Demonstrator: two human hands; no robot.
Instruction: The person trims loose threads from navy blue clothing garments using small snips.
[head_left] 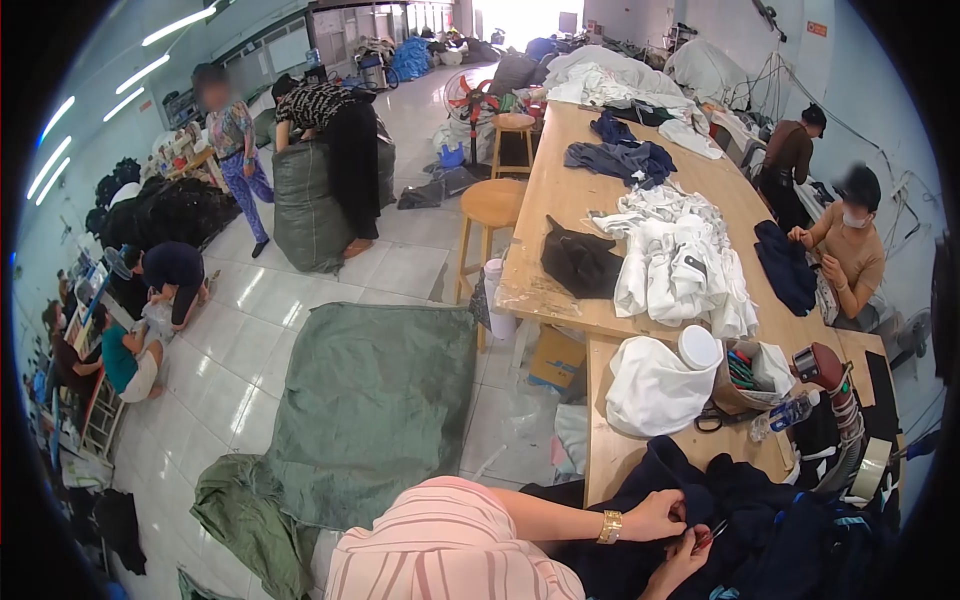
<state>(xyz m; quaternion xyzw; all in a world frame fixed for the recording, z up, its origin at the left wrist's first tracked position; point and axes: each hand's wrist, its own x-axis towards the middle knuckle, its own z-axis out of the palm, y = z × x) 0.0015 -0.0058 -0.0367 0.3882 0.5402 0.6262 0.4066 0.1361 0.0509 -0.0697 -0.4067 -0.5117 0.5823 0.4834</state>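
Observation:
Navy garments (760, 540) lie heaped at the near end of the wooden table. My left hand (655, 516), with a gold watch at the wrist, pinches a fold of the navy garment. Just below it, my right hand (682, 566) is closed around small thread snips (704, 539). Their red handle shows between the fingers, and the metal tip points up and right against the dark cloth. The two hands are close together, fingertips nearly touching. Which edge or seam lies between them is too small to tell.
A white cloth bundle (660, 390), a box of tools (745, 375), black scissors (712, 418), a water bottle (787, 414) and a tape roll (870, 470) surround the work. White garments (690, 260) lie farther up the table. A co-worker (850, 240) sits across; a green sack (375, 400) covers floor.

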